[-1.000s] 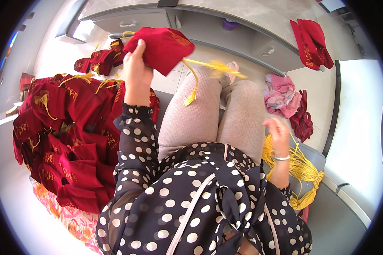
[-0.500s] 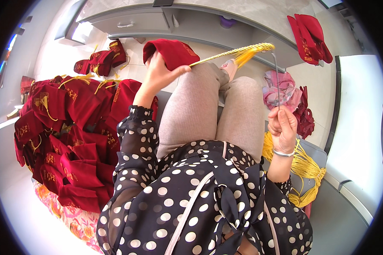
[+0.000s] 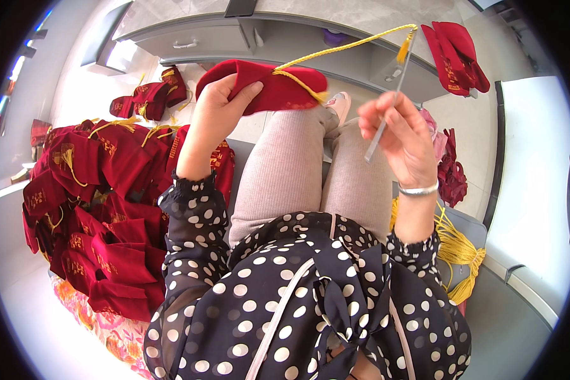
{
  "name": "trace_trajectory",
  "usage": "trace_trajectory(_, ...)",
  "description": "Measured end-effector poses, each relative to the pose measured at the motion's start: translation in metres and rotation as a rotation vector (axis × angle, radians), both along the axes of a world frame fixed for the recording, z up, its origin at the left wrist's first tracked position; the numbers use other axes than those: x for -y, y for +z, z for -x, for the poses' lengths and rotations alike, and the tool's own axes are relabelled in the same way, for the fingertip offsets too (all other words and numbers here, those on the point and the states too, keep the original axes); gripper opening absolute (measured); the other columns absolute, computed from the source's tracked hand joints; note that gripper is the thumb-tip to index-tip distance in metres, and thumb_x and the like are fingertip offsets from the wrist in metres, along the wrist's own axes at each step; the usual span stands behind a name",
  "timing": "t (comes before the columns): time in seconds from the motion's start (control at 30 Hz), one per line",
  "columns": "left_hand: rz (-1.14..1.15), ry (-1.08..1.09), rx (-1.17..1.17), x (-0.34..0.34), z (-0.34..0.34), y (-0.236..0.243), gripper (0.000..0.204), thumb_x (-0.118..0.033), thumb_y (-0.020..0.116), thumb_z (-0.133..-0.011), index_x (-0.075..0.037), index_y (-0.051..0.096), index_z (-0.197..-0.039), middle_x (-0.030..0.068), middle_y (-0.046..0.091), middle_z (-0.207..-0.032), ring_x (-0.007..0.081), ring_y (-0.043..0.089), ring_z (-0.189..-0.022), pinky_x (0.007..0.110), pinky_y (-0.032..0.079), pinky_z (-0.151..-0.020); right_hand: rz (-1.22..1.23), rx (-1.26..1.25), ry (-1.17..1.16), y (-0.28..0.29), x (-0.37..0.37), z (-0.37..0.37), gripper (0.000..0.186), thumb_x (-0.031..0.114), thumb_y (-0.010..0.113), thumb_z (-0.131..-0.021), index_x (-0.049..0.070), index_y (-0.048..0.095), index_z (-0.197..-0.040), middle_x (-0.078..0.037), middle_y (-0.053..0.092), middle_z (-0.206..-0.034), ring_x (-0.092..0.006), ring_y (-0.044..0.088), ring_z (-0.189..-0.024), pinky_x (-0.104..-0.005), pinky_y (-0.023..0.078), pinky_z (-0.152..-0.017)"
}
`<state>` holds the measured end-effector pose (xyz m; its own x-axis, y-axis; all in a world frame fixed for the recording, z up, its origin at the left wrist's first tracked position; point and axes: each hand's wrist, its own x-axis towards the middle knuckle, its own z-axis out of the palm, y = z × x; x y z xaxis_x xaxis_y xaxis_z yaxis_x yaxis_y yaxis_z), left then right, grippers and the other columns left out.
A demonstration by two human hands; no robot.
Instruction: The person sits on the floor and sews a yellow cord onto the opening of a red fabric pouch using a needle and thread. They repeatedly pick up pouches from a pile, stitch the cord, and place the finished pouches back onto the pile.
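A dark red velvet pouch point(image 3: 285, 96) is raised above my knees, its edge gripped between the thumb and fingers of my left hand point(image 3: 216, 117). From the pouch a twisted yellow cord point(image 3: 351, 43) stretches up and to the right. Its looped end hangs on the tip of a thin metal hook rod point(image 3: 378, 140), and a short yellow end dangles there. The cord's other end lies across the pouch, with a frayed tip. My right hand point(image 3: 406, 140) pinches the rod's shaft, fingers curled, over my right knee.
Many similar red pouches point(image 3: 117, 209) are heaped on my left, over a floral cloth point(image 3: 117, 335). More pouches point(image 3: 149, 96) lie on the floor beyond. Two red pouches point(image 3: 457, 58) rest on the grey table at the far right. A bundle of yellow cords point(image 3: 459, 250) lies beside my right arm.
The cord has been drawn farther out, so less of the yellow tassel end hangs by the hook. My right hand has moved left and up; the pouch has flattened and turned.
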<state>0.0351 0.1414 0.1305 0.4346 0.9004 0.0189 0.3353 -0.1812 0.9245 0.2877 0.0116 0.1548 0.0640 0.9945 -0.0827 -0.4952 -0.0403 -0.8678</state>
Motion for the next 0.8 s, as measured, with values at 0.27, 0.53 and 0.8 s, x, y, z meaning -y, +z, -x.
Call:
trace_trajectory(0.27, 0.422, -0.145, 0.418, 0.038, -0.011, 0.013, 0.022, -0.013, 0.062, -0.09, 0.002, 0.063, -0.106, 0.0031, 0.068, -0.093, 0.0072, 0.061, -0.081, 0.022, 0.051, -0.074, -0.104, 0.126, -0.085, 0.008, -0.051, 0.028, 0.012, 0.016, 0.063, -0.089, 0.006, 0.062, -0.095, -0.008, 0.068, -0.087, -0.0092, 0.063, -0.071, -0.0209, 0.048, -0.062)
trace_trajectory(0.53, 0.486, -0.153, 0.416, 0.047, -0.013, 0.002, 0.021, -0.013, 0.062, -0.09, 0.001, 0.064, -0.105, 0.0036, 0.068, -0.093, 0.0078, 0.062, -0.082, 0.023, 0.05, -0.074, -0.065, 0.225, -0.096, -0.01, -0.057, 0.03, 0.01, 0.016, 0.062, -0.09, 0.007, 0.062, -0.092, -0.006, 0.069, -0.084, -0.008, 0.062, -0.07, -0.0198, 0.047, -0.06)
trace_trajectory(0.8, 0.552, -0.132, 0.417, 0.044, -0.014, -0.006, 0.021, -0.011, 0.064, -0.088, -0.001, 0.064, -0.106, 0.0031, 0.067, -0.095, 0.0084, 0.062, -0.084, 0.024, 0.05, -0.078, -0.004, 0.314, 0.064, -0.017, -0.056, 0.045, 0.009, 0.012, 0.063, -0.088, 0.003, 0.064, -0.091, -0.005, 0.066, -0.083, -0.0085, 0.06, -0.078, -0.0208, 0.049, -0.071)
